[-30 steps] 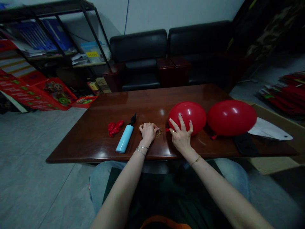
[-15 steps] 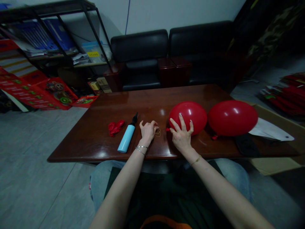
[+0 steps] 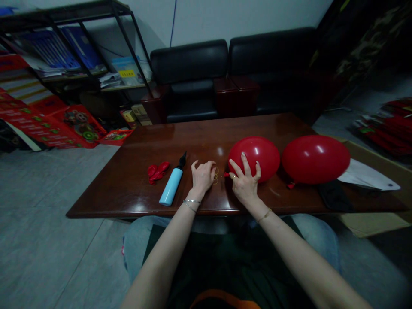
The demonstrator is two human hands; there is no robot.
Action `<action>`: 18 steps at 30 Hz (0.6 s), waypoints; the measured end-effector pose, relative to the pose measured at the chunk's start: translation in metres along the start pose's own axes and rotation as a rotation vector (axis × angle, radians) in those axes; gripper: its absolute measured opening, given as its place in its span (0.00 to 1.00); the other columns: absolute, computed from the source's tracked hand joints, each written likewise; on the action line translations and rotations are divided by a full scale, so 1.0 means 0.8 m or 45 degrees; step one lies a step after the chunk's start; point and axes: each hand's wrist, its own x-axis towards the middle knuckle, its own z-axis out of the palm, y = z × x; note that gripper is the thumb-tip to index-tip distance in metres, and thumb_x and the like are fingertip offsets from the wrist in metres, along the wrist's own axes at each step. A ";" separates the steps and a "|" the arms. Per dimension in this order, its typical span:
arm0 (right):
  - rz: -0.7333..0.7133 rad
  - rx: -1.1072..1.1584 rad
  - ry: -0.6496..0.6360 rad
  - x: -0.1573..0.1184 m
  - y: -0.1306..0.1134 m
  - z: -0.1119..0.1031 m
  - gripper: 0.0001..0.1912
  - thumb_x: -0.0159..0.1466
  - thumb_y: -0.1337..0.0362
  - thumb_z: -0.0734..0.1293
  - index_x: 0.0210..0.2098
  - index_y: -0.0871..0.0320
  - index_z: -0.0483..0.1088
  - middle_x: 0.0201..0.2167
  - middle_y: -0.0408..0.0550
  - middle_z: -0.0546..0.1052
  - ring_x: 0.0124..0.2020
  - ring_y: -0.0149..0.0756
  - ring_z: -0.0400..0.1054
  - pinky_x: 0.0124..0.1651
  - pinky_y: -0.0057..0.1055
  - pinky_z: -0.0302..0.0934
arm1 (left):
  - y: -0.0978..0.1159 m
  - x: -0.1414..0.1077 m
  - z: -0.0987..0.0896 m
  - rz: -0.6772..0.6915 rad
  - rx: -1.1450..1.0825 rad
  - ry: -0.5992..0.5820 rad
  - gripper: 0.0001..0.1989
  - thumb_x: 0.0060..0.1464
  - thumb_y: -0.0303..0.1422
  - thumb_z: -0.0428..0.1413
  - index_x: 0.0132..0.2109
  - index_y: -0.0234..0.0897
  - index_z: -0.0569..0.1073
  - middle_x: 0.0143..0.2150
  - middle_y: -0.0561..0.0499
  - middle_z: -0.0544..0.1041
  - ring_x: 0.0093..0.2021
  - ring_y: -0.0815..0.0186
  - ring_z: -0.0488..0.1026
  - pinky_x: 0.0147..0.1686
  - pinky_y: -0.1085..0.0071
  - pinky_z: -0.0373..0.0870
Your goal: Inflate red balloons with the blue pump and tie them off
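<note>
My right hand (image 3: 246,184) lies over a blown-up red balloon (image 3: 265,156), its fingers spread across the near side. The balloon's neck (image 3: 226,174) sticks out to the left by the thumb side of that hand. On the tabletop, thin tan rubber bands (image 3: 216,177) lie right beside my left hand (image 3: 202,177). That hand is palm down, its fingers bent and apart; no held thing shows in it, though its underside is hidden. A light-blue hand pump (image 3: 171,186) with a black nozzle lies left of it, and limp red balloons (image 3: 157,172) are farther left.
A second inflated red balloon (image 3: 315,159) rests at the right of the brown table (image 3: 206,137). Near it are a dark flat object (image 3: 334,196), a white sheet (image 3: 367,175) and an open cardboard box (image 3: 380,159). Black sofas (image 3: 189,64) stand behind the table.
My left hand has shifted slightly right over the tabletop, and the rubber bands beside it look more spread out. My right hand stays on the balloon.
</note>
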 end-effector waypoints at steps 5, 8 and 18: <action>-0.020 -0.057 0.021 0.003 -0.001 -0.001 0.12 0.69 0.66 0.62 0.36 0.52 0.79 0.63 0.43 0.72 0.77 0.43 0.34 0.73 0.56 0.21 | 0.016 -0.005 0.002 -0.092 -0.245 0.022 0.10 0.61 0.30 0.53 0.49 0.43 0.72 0.37 0.53 0.81 0.45 0.63 0.78 0.67 0.56 0.51; -0.021 -0.065 0.038 0.004 -0.001 -0.002 0.13 0.69 0.67 0.62 0.35 0.53 0.79 0.62 0.43 0.73 0.77 0.42 0.33 0.73 0.55 0.21 | 0.019 -0.006 0.011 -0.338 -0.785 0.021 0.09 0.56 0.31 0.58 0.45 0.42 0.71 0.32 0.55 0.78 0.37 0.65 0.78 0.56 0.59 0.66; 0.019 0.017 0.016 0.003 -0.002 -0.001 0.12 0.68 0.68 0.63 0.36 0.53 0.79 0.63 0.43 0.72 0.77 0.44 0.34 0.73 0.56 0.22 | 0.017 -0.017 0.026 -0.731 -1.803 0.017 0.16 0.51 0.41 0.62 0.42 0.38 0.67 0.50 0.42 0.82 0.35 0.67 0.81 0.41 0.66 0.76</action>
